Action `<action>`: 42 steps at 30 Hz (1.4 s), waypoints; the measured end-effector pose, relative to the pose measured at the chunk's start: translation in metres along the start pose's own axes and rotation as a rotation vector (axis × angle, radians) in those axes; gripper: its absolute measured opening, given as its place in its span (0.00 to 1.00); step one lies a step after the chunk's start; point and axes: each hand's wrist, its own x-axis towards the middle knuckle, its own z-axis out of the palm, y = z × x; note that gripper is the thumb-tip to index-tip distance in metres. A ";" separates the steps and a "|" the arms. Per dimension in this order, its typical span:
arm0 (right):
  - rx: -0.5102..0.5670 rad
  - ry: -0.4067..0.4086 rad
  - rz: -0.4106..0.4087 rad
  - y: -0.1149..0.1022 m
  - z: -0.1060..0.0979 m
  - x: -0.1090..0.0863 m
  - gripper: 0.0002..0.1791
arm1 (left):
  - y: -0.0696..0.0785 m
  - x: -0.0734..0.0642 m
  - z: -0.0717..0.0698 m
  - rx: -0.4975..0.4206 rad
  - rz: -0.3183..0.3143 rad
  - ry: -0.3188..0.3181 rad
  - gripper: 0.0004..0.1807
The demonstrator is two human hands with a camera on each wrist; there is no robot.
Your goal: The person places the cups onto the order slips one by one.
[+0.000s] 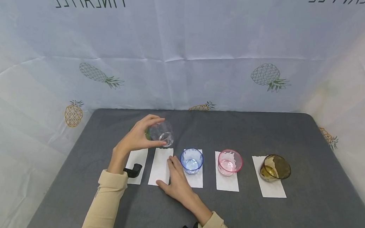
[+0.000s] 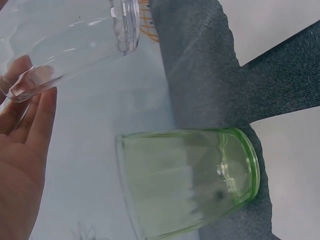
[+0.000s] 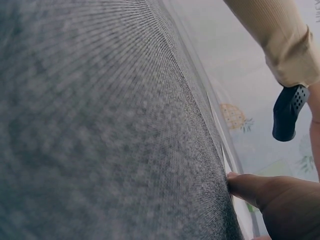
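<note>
Near the far edge of the worktop [image 1: 225, 131], with gaps left between the papers [image 1: 159, 165], the clear glass [image 1: 160, 129] was held aloft, base downward and long axis leaning, in the wide-spread grip of the left hand [image 1: 139, 136], while one paper was touched by extended fingers of the right hand [image 1: 177, 183].

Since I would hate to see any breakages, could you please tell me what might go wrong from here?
The clear glass, held up off the table in the left hand, might slip and drop.
It could also knock the green glass, which stands close by.
The right hand lies close to the blue glass and might nudge it.
</note>
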 end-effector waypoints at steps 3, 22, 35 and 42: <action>-0.001 0.002 -0.003 0.000 0.001 -0.001 0.45 | 0.004 -0.004 -0.001 0.000 0.007 0.000 0.43; 0.016 -0.001 -0.009 0.002 0.002 -0.001 0.45 | 0.019 -0.021 -0.009 -0.011 0.036 0.006 0.43; 0.009 0.001 -0.004 0.001 0.001 0.000 0.45 | 0.023 -0.034 -0.010 0.004 0.005 -0.011 0.42; 0.018 0.001 0.002 0.001 0.000 0.001 0.44 | 0.023 -0.042 -0.007 -0.018 -0.015 -0.012 0.42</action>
